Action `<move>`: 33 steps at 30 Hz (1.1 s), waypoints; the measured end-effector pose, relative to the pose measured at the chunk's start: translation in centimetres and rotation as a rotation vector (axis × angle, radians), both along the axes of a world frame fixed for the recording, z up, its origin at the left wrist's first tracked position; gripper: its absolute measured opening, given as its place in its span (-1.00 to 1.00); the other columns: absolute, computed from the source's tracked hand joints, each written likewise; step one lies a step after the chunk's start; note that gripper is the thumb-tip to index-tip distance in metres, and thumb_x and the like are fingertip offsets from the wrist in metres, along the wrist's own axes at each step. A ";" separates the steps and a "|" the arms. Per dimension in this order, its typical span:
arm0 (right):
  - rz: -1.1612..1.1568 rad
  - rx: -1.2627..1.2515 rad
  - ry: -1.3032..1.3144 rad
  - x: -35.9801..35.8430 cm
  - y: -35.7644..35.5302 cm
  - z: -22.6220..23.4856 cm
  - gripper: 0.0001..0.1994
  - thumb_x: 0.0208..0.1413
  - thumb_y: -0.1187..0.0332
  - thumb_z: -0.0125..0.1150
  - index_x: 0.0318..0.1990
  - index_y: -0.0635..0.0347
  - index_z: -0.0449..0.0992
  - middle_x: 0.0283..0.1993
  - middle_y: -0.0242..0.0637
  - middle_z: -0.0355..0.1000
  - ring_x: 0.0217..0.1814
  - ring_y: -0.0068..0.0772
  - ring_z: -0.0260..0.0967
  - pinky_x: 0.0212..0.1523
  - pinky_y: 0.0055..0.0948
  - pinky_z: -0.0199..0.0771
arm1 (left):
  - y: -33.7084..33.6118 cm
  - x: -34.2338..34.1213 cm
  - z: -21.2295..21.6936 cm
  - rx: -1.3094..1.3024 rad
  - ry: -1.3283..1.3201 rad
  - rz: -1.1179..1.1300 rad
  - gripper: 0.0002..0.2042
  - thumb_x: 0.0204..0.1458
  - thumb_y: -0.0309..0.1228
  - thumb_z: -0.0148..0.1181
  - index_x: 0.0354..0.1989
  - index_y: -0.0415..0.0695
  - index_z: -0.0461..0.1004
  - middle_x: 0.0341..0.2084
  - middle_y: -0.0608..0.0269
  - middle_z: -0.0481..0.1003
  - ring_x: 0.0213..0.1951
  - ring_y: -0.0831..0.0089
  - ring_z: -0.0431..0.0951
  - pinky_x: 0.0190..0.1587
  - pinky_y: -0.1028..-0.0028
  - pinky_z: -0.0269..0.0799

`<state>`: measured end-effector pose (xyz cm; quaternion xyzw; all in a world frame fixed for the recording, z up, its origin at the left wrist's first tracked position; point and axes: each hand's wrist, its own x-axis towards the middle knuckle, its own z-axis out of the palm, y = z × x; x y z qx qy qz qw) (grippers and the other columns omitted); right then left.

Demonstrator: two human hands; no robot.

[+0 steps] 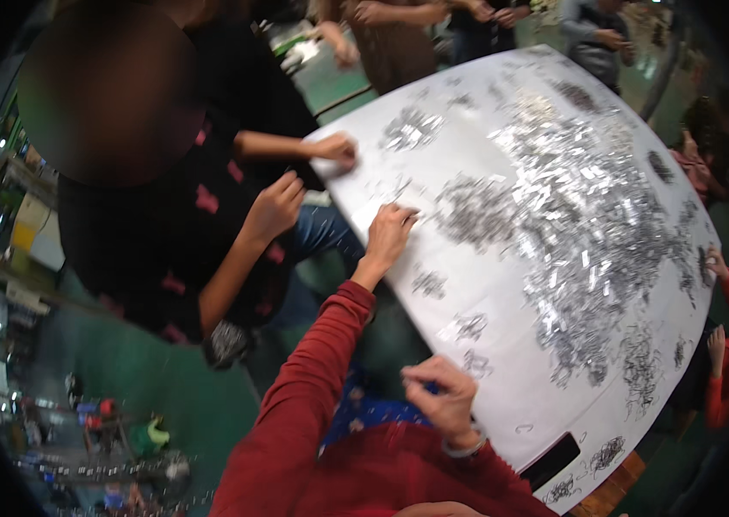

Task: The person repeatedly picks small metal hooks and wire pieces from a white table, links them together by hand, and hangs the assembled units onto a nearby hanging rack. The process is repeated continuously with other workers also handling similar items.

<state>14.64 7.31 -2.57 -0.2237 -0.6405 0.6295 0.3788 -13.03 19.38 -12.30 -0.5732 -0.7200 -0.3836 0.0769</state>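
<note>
My left hand [390, 233] reaches over the near left edge of the white table [481, 284], its fingers pinched together low over the surface. A small thin dark piece seems to be at its fingertips, too blurred to name. Beside that hand lies a loose heap of small dark wire-like pieces [476, 211]. My right hand [446, 401] is held at the table's near edge, with thumb and fingers curled together. Whatever it may hold is too small to see. A large spread of shiny, thin metal pieces [593, 233] covers the table's middle.
Smaller clusters [429, 283] of pieces lie along the near edge. A dark flat phone-like object [551, 461] rests at the near right corner. A co-worker in black [140, 258] works at my left, with a hand [334, 151] over the table corner. Other people stand around the far sides.
</note>
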 end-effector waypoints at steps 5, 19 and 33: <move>0.062 -0.076 0.092 0.1 0.7 -0.3 -0.81 -0.03 0.62 0.25 -0.22 0.27 0.62 -0.36 -0.35 0.47 -0.37 -0.60 0.41 -0.36 -0.63 0.38 | 5.1 -2.2 -4.1 -0.303 0.106 0.024 -0.93 -0.09 -0.53 0.11 -0.56 -0.19 0.47 -0.42 0.04 0.40 -0.32 0.07 0.46 -0.30 0.16 0.42; 0.062 0.032 0.131 0.7 -1.1 1.4 -0.79 -0.01 0.61 0.23 -0.18 0.29 0.60 -0.34 -0.35 0.46 -0.33 -0.59 0.39 -0.32 -0.61 0.37 | 4.1 -1.3 -3.9 -0.334 0.239 -0.069 -0.91 0.06 -0.51 0.04 -0.30 -0.26 0.36 -0.33 -0.08 0.43 -0.15 -0.02 0.46 -0.16 0.12 0.43; 0.087 0.003 0.076 0.2 -0.5 1.0 -0.77 -0.03 0.66 0.23 -0.19 0.28 0.62 -0.31 -0.32 0.51 -0.26 -0.55 0.44 -0.26 -0.58 0.39 | 8.3 -1.3 0.7 -0.257 0.137 -0.137 -0.89 0.08 -0.47 0.11 -0.30 -0.26 0.46 -0.44 -0.04 0.53 -0.30 0.00 0.55 -0.25 0.16 0.45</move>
